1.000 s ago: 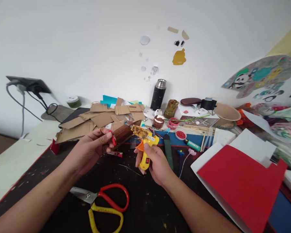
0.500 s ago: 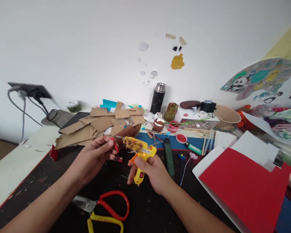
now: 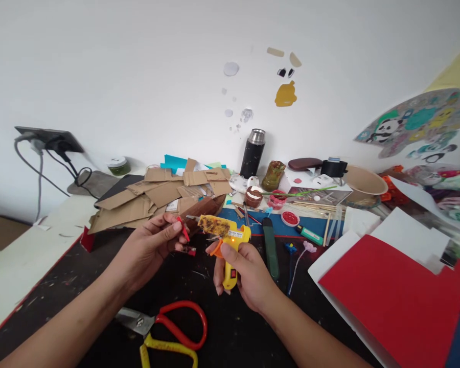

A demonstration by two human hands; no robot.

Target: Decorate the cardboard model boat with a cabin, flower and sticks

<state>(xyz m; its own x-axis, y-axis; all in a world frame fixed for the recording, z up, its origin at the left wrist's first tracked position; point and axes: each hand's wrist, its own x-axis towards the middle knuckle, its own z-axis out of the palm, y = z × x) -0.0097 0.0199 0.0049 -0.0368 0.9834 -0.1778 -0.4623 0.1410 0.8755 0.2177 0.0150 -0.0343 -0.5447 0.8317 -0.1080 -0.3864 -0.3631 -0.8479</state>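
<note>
Between the thumb and fingers of my left hand (image 3: 147, 250) is a small red piece (image 3: 183, 229), held upright at a slant. My right hand (image 3: 247, 271) is wrapped round the handle of a yellow glue gun (image 3: 218, 227) with an orange trigger and a small lit light. The gun's body is stained brown, and its nozzle points left at the red piece, a small distance from it. Another small red item (image 3: 189, 250) lies on the dark mat just beyond my left fingertips. Scissors (image 3: 168, 332) with red and yellow handles lie open below my hands.
Cardboard pieces (image 3: 163, 194) are piled at the back left. A black flask (image 3: 253, 153) stands by the wall, with jars and sticks to its right. A green cutter (image 3: 270, 248) lies right of the glue gun. Red card (image 3: 394, 301) over white sheets covers the right side.
My right hand and the glue gun have shifted slightly right, leaving a wider gap between the nozzle and the red piece. The view has turned a little left.
</note>
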